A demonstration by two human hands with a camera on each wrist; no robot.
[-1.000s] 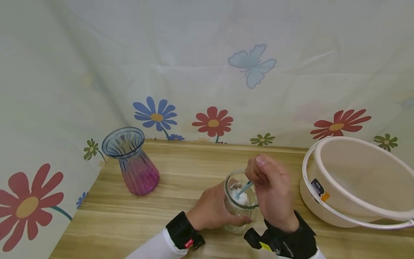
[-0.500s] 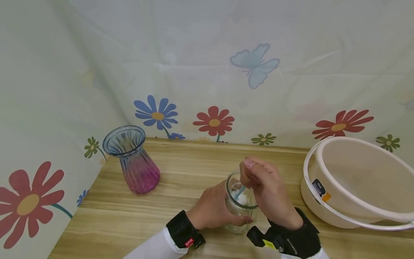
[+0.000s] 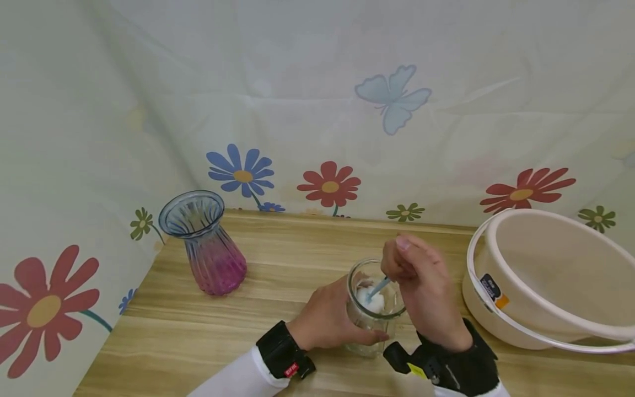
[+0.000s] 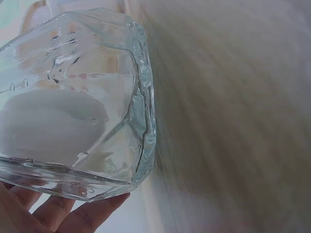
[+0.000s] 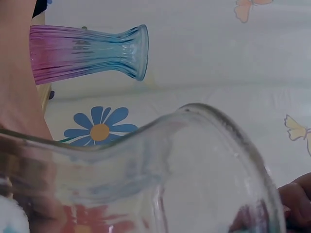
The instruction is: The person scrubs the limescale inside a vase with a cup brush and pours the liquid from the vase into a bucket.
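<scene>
My left hand [image 3: 324,315] holds a clear glass vase [image 3: 364,348] upright near the middle of the wooden table. Its fingers and thumb are wrapped round the side. In the left wrist view, the vase's thick faceted base [image 4: 143,104] shows, with fingers [image 4: 90,213] along its lower side. A sponge brush is inside the vase: a white sponge head [image 3: 368,298] on a light blue handle [image 3: 381,285]. The right hand [image 3: 424,289] grips the handle's upper end above the rim, hiding that end. In the right wrist view, the flared rim [image 5: 260,160] fills the foreground.
A blue-to-pink ribbed glass vase [image 3: 213,256] stands at the left of the table [image 3: 278,251]. To the right sits a large cream bucket [image 3: 488,320] with its handle [image 3: 550,343] lowered. A flower-patterned cloth [image 3: 278,110] hangs behind the table.
My right hand dips left and lower over the vase, then comes back right and up, moving the sponge brush inside. The left hand keeps its grip, and the vase shifts slightly right.
</scene>
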